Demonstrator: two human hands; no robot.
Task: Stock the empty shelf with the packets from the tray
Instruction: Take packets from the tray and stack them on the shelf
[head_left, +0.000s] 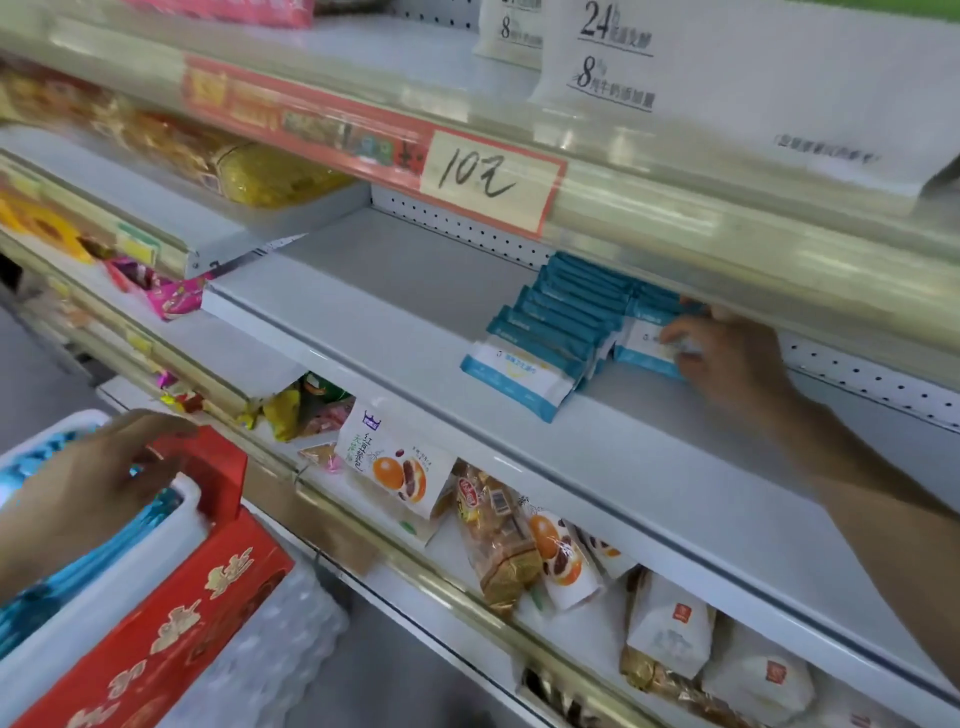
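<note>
Your shelf (395, 312) lies bare from its left end up to the row of blue-and-white packets (545, 332), and bare again along the whole front strip, so a hand can pass there. Overhead, the upper shelf's rail (675, 218) with its price sign (493, 179) hangs low and hides the back right. Your right hand (727, 358) fills the gap beside the second stack (647, 345). The perforated back panel (462, 226) closes the rear.

Shop shelving, white metal: perforated back panel (457, 223); clear plastic edge rail (675, 208) carrying red-bordered price label (491, 179), handwritten "10"; gold-trimmed lower shelf (415, 564) holding bread packets (395, 467); grey floor (395, 680); even, diffuse light
</note>
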